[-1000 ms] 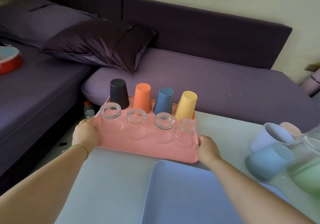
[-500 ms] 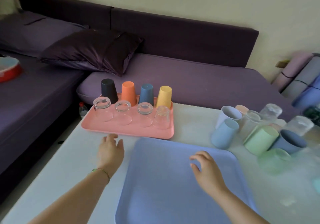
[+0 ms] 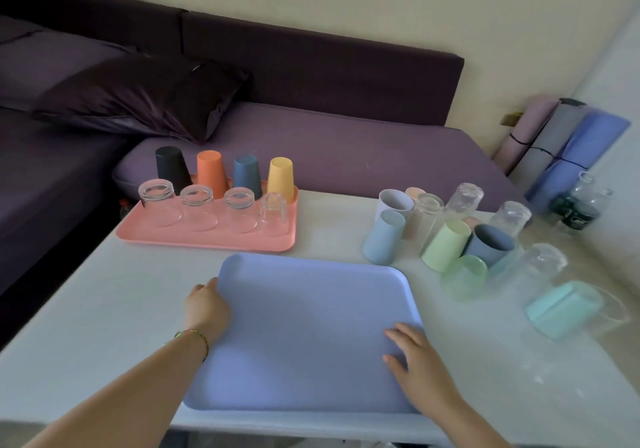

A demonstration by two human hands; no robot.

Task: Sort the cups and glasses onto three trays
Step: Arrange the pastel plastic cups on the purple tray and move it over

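Observation:
A blue tray [image 3: 304, 326] lies on the white table in front of me. My left hand [image 3: 205, 305] curls over its left rim. My right hand [image 3: 417, 364] rests palm down near its right edge, fingers spread. Behind it, a pink tray [image 3: 207, 241] carries upside-down cups: black [image 3: 169, 167], orange [image 3: 212, 174], dark blue [image 3: 246, 176] and yellow [image 3: 280, 177], with several clear glasses [image 3: 157, 200] in front of them. Loose at the right stand a light blue cup [image 3: 384, 238], a pale green cup [image 3: 445, 245], a slate cup [image 3: 490, 243], a teal cup [image 3: 561, 309] on its side and clear glasses [image 3: 464, 198].
A purple sofa [image 3: 346, 150] with a dark pillow [image 3: 145, 98] runs behind the table. Rolled mats [image 3: 568, 143] lean in the right corner, with bottles [image 3: 578, 205] beside them. The table's front edge [image 3: 311, 427] is just under my wrists.
My hands have left the pink tray and come back to the blue tray. The left hand went to its left rim and the right hand to its right side. My view swung right.

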